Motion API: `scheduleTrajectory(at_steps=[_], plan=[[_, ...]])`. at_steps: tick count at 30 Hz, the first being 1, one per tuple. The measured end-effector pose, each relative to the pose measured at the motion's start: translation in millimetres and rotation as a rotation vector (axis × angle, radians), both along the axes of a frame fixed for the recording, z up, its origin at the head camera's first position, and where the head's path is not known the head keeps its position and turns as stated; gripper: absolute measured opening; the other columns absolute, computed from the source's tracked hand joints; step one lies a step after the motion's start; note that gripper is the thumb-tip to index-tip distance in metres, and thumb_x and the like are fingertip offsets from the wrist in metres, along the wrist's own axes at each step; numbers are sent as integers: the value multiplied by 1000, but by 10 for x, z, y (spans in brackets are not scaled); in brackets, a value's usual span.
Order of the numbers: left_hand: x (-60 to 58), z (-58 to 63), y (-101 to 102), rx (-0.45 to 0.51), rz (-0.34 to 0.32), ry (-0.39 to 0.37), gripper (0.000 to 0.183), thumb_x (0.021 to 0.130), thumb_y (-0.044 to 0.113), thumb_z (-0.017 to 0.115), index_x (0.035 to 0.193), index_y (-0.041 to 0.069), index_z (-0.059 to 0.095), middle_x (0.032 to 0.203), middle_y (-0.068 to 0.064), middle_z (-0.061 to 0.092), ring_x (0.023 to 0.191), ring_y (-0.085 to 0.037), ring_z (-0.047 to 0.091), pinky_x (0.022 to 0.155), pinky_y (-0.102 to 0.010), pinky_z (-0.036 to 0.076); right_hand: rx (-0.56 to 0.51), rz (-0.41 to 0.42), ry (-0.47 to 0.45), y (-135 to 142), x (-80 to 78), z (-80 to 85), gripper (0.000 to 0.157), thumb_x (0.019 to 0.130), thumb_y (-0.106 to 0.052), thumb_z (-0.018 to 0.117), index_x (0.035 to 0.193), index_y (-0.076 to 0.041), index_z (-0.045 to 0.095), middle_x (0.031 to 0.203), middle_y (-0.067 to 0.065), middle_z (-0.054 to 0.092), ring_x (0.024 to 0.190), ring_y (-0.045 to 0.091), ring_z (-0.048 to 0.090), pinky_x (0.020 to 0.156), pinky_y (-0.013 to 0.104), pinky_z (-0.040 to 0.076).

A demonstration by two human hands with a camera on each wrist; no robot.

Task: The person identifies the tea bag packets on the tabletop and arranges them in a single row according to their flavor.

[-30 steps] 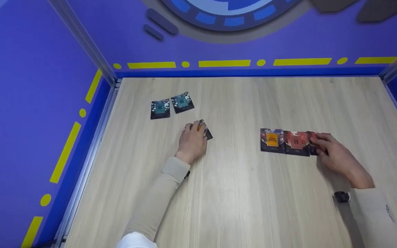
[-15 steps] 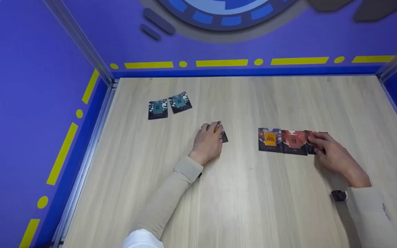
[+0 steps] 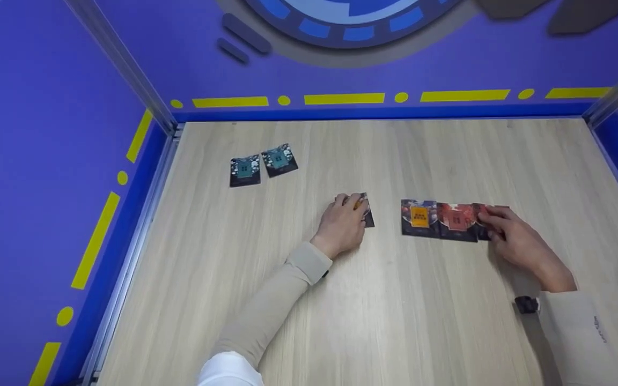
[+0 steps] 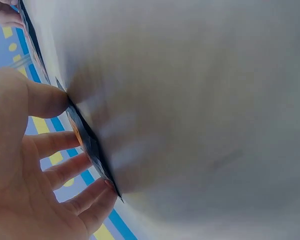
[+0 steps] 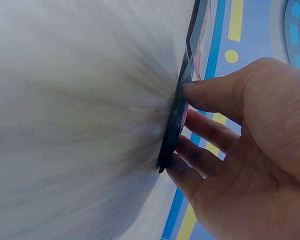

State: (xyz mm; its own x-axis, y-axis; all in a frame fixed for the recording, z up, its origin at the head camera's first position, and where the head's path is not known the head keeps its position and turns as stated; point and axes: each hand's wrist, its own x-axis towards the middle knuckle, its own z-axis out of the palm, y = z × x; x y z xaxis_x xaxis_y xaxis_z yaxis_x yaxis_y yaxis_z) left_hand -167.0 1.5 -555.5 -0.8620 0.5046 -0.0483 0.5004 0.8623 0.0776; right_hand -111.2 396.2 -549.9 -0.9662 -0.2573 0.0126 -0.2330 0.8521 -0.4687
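Note:
My left hand (image 3: pixel 344 225) lies over a dark card with an orange centre (image 3: pixel 366 212) near the middle of the wooden table (image 3: pixel 395 321). In the left wrist view its thumb (image 4: pixel 47 100) and straight fingers (image 4: pixel 65 170) press on that card (image 4: pixel 90 145). Just to the right is a row of cards: an orange-centred one (image 3: pixel 419 217), a red one (image 3: pixel 456 221), and a third red card (image 3: pixel 494 212). My right hand (image 3: pixel 513 241) rests on that third card. The right wrist view shows its thumb (image 5: pixel 215 92) and fingers (image 5: pixel 200 155) pressing the card (image 5: pixel 177 125) flat.
Two dark cards with teal centres (image 3: pixel 244 170) (image 3: pixel 279 159) lie side by side at the far left of the table. Purple walls with yellow dashes (image 3: pixel 344 98) and metal rails (image 3: pixel 126 59) close the table in at the back and on both sides.
My left hand has slid its orange-centred card to the right across the table, closing most of the gap to the row. The right hand has stayed on the end card.

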Motion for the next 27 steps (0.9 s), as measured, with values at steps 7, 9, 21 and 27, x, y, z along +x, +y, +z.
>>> scheduleTrajectory(at_steps=[7,9,21,27], plan=[[-9,10,106,28,-68,-17,49,111,29,49,158,16,52,161,-6,49,146,-30,48,119,-41,46,-3,-13,-8,-13,2,8,46,100,8,58,145,12,57,151,32,47,137,58,48,104,73,43],[-16,9,137,28,-88,-15,49,111,29,48,158,16,52,161,-6,49,147,-30,48,120,-40,45,-3,-15,-10,-13,4,4,46,100,8,59,145,12,57,151,32,47,137,58,49,104,73,43],[-14,-7,368,36,-140,-8,48,110,28,47,157,18,54,159,-3,51,144,-28,50,119,-38,46,12,-11,-34,-5,-14,-4,48,98,8,58,145,14,56,152,33,44,137,60,47,104,73,44],[-12,6,439,20,-140,-30,49,111,29,46,158,19,53,161,-2,49,147,-27,48,121,-39,44,7,-12,-21,-8,-12,1,48,98,9,58,145,13,56,151,32,45,136,59,48,103,73,44]])
